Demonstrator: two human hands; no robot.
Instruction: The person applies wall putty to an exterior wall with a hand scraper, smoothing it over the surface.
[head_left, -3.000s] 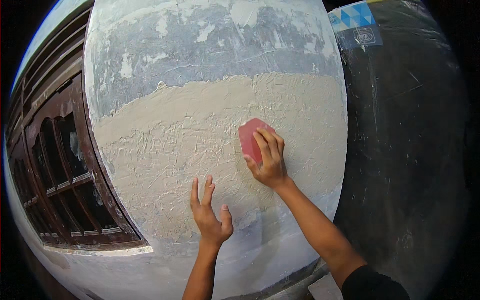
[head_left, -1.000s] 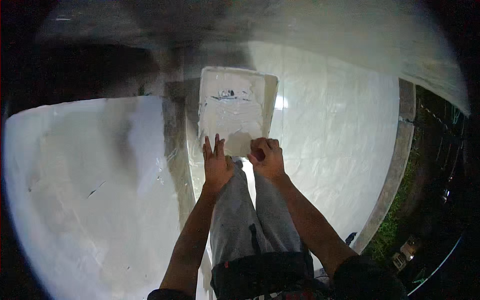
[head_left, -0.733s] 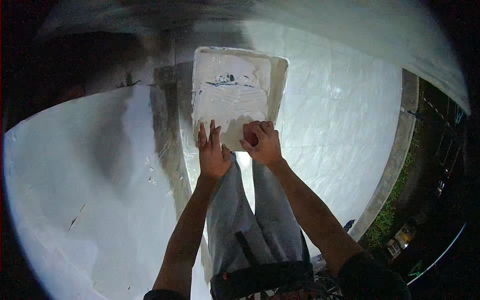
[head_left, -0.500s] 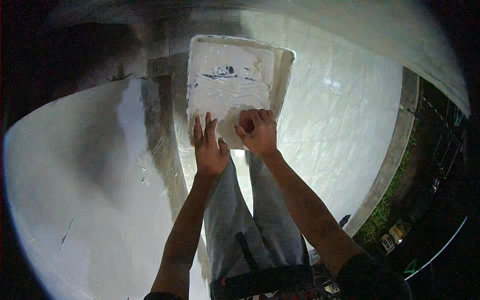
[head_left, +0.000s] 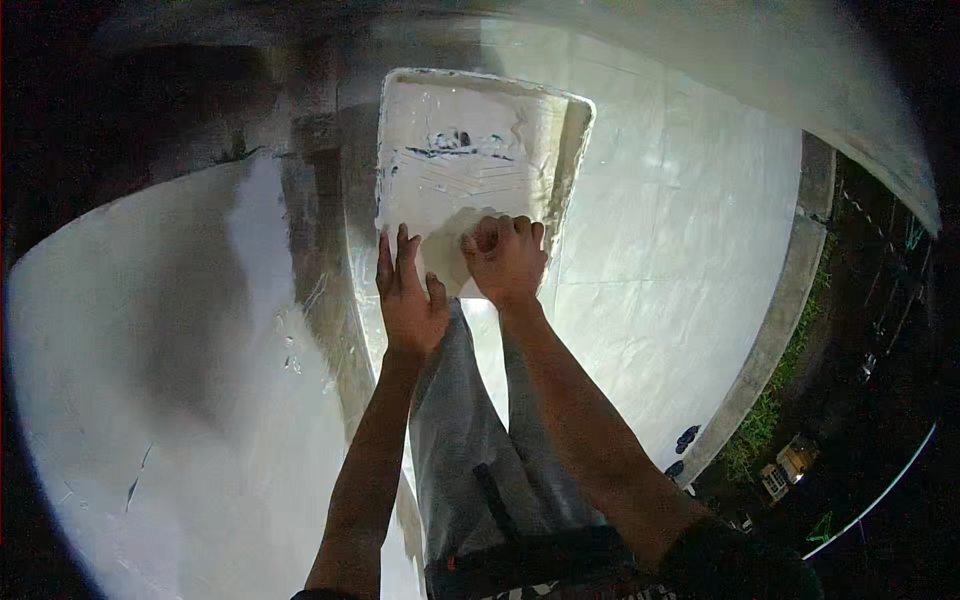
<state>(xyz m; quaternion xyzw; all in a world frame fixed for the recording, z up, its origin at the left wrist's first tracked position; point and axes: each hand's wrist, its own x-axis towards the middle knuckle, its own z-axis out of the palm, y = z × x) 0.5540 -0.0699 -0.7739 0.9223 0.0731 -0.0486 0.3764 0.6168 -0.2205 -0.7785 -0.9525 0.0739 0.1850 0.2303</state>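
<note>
A large pale paint tray [head_left: 462,185], smeared with white paint and marked with dark patches near its middle, lies in front of me. Over its near left corner is my left hand [head_left: 413,310], open, with fingers stretched out and apart. My right hand [head_left: 507,262] is over the near right part of the tray, its fingers curled in toward the thumb. Whatever lies inside those fingers, if anything, is hidden. Whether the hands press on the tray or hover just above it, I cannot tell.
A white painted surface [head_left: 670,210] spreads on the right, ending at a grey curb [head_left: 768,350] with grass [head_left: 765,425] beyond. Dark footwear-like items [head_left: 687,438] lie near the curb. Another whitish surface [head_left: 200,400] is on the left, beside a grey-brown strip [head_left: 325,270].
My right hand has moved slightly left, and its fingers have curled in tighter. My left hand has shifted a little left and toward me, fingers still spread. The tray has barely changed place.
</note>
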